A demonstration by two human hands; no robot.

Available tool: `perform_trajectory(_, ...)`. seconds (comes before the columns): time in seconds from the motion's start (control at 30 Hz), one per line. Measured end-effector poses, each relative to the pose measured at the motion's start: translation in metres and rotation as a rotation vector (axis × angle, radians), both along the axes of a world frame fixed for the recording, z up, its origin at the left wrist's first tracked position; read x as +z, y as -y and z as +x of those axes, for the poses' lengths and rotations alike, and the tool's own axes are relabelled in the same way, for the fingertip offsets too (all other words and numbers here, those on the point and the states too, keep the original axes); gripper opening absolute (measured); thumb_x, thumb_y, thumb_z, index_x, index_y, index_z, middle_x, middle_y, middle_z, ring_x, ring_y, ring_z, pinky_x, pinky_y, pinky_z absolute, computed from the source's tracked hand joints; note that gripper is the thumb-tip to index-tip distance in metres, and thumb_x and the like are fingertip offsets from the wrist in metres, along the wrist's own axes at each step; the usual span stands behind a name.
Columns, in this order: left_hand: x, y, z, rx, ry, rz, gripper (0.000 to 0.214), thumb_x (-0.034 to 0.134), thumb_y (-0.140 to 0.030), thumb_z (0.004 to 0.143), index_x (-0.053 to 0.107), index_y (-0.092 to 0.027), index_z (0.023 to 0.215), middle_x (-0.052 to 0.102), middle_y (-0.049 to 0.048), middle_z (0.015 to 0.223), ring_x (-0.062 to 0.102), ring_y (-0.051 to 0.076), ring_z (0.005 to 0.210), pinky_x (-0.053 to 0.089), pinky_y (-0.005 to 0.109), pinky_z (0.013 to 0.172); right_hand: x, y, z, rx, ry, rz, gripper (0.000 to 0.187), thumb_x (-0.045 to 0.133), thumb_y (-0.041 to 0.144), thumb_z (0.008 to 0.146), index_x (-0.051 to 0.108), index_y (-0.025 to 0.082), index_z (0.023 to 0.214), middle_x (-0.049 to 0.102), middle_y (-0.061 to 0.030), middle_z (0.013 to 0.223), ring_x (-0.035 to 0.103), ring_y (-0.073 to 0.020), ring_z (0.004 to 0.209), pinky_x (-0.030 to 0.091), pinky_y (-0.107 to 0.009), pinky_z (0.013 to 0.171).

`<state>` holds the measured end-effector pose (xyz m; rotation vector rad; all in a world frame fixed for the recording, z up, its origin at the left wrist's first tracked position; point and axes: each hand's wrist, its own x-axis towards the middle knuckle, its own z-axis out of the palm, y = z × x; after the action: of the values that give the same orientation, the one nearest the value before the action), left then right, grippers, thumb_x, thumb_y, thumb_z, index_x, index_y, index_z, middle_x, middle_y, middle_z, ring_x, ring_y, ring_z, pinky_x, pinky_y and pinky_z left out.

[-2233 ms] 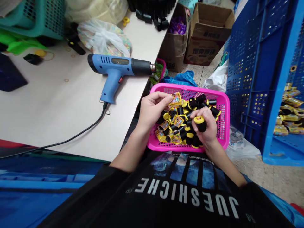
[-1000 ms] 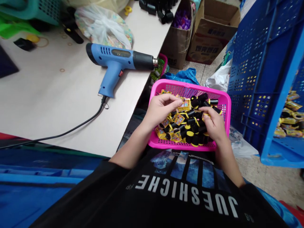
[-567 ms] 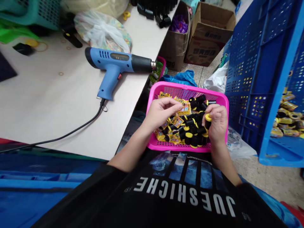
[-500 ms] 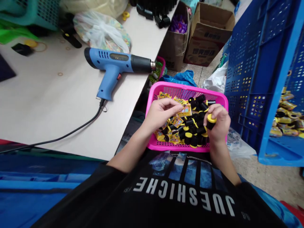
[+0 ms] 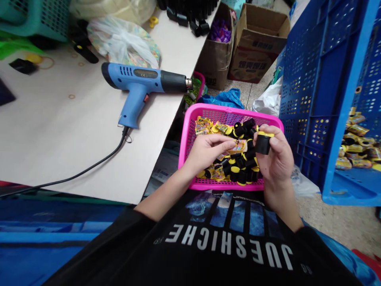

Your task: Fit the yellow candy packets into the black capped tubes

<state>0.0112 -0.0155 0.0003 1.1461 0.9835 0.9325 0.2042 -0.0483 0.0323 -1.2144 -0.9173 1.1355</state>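
A blue plastic crate (image 5: 309,79) at the right holds a heap of yellow-wrapped pieces (image 5: 353,153). On the surface (image 5: 59,131), a blue heat gun (image 5: 137,81) points its nozzle toward the pink mesh basket (image 5: 232,108), still well filled with black cylinders and yellow packets. The right hand (image 5: 275,159) has its fingers (image 5: 275,137) wrapped around one black cylinder (image 5: 262,144), yellow end and long axis pointing up toward the camera. The left hand (image 5: 206,153) seems to pinch a yellow packet (image 5: 238,146), its fingers (image 5: 218,140) pressed together, though the grip is partly hidden.
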Motion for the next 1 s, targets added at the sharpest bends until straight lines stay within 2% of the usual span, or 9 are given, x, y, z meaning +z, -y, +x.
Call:
perform_trajectory(0.13, -0.002, 0.001, 0.000, 0.035, -0.039, 0.027, 0.034, 0.083, -0.052, 0.077, 0.085, -0.020, 0.087, 0.083, 0.0073, 0.089, 0.077, 0.021, 0.082, 0.062, 0.030, 0.076, -0.008, 0.007, 0.003, -0.021, 0.157, 0.060, 0.022, 0.060, 0.048, 0.092, 0.049, 0.032, 0.103, 0.062, -0.0041, 0.121, 0.065, -0.0215, 0.106, 0.059, -0.042, 0.092)
perform_trajectory(0.27, -0.002, 0.002, 0.001, 0.099, -0.049, 0.040, 0.036, 0.083, -0.053, 0.076, 0.085, -0.020, 0.089, 0.083, 0.0070, 0.090, 0.077, 0.022, 0.084, 0.062, 0.031, 0.079, -0.020, 0.011, 0.006, -0.009, 0.219, 0.125, 0.030, 0.068, 0.051, 0.090, 0.047, 0.031, 0.100, 0.062, -0.0033, 0.116, 0.066, -0.0203, 0.104, 0.060, -0.040, 0.089)
perform_trajectory(0.4, -0.002, 0.003, 0.001, 0.166, 0.036, -0.028, 0.044, 0.083, -0.058, 0.075, 0.085, -0.018, 0.093, 0.083, 0.0073, 0.091, 0.076, 0.021, 0.079, 0.064, 0.031, 0.071, -0.030, 0.014, 0.007, -0.069, 0.306, 0.184, 0.034, 0.077, 0.049, 0.085, 0.053, 0.029, 0.097, 0.064, -0.0035, 0.106, 0.066, -0.0210, 0.104, 0.057, -0.042, 0.098)
perform_trajectory(0.53, -0.002, 0.003, 0.000, 0.120, 0.065, -0.005, 0.040, 0.084, -0.055, 0.076, 0.085, -0.019, 0.093, 0.083, 0.0072, 0.091, 0.076, 0.019, 0.075, 0.064, 0.029, 0.070, -0.031, 0.013, 0.008, -0.062, 0.279, 0.198, 0.035, 0.082, 0.046, 0.082, 0.057, 0.030, 0.101, 0.067, -0.0028, 0.104, 0.069, -0.0198, 0.100, 0.058, -0.038, 0.093)
perform_trajectory(0.7, -0.002, 0.003, -0.001, 0.037, 0.078, 0.009, 0.033, 0.084, -0.050, 0.078, 0.085, -0.022, 0.096, 0.083, 0.0070, 0.094, 0.075, 0.017, 0.072, 0.063, 0.026, 0.066, -0.029, 0.011, 0.011, -0.002, 0.248, 0.127, 0.037, 0.077, 0.054, 0.084, 0.055, 0.030, 0.102, 0.068, -0.0032, 0.105, 0.071, -0.0203, 0.096, 0.060, -0.039, 0.090)
perform_trajectory(0.9, -0.004, 0.002, 0.000, 0.110, 0.079, -0.032, 0.038, 0.083, -0.054, 0.077, 0.085, -0.021, 0.094, 0.083, 0.0078, 0.097, 0.077, 0.020, 0.079, 0.063, 0.026, 0.062, -0.033, 0.009, 0.009, 0.029, 0.215, 0.125, 0.040, 0.085, 0.049, 0.078, 0.057, 0.030, 0.099, 0.069, -0.0003, 0.097, 0.071, -0.0174, 0.090, 0.061, -0.033, 0.086)
perform_trajectory(1.0, -0.002, 0.002, 0.001, 0.073, 0.046, -0.026, 0.041, 0.083, -0.056, 0.076, 0.084, -0.020, 0.094, 0.083, 0.0086, 0.096, 0.077, 0.020, 0.077, 0.063, 0.027, 0.064, -0.034, 0.008, 0.006, 0.067, 0.216, 0.116, 0.039, 0.083, 0.049, 0.080, 0.056, 0.030, 0.100, 0.068, 0.0007, 0.095, 0.071, -0.0165, 0.087, 0.062, -0.032, 0.083)
